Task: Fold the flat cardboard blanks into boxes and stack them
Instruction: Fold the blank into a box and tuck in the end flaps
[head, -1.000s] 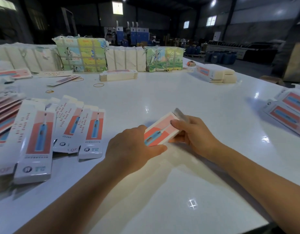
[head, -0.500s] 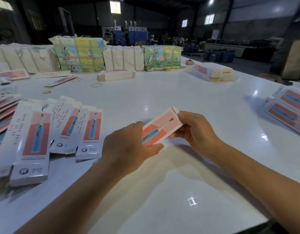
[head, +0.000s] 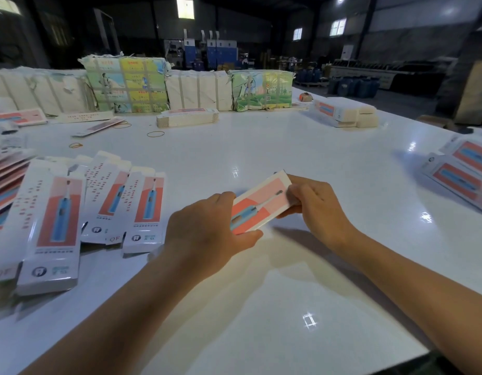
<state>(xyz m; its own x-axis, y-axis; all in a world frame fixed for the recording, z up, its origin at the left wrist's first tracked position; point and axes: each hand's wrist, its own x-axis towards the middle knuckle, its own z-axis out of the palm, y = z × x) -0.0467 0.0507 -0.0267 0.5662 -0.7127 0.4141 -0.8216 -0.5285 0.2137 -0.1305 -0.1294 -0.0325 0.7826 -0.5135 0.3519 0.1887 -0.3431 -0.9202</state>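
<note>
Both hands hold one box (head: 261,205) just above the white counter (head: 261,307), centre of view. Left hand (head: 207,234) curls round the near end, thumb under the lower edge, fingers over the top. Right hand (head: 314,205) pinches the far end, fingers curled at the end flap. Box face up, toothbrush print on pink/red, tilted with the far end higher.

Left of the hands: fanned row of flat blanks (head: 120,204) lying on the counter, overlapping. Far right edge: a few more of the same packs (head: 462,171).

Further out: rubber bands (head: 155,134) loose on the counter, a short stack of blanks (head: 187,118) behind them, white folded boxes (head: 342,112) far right. Back edge: strapped bundles (head: 126,83) of printed stock in a row.
</note>
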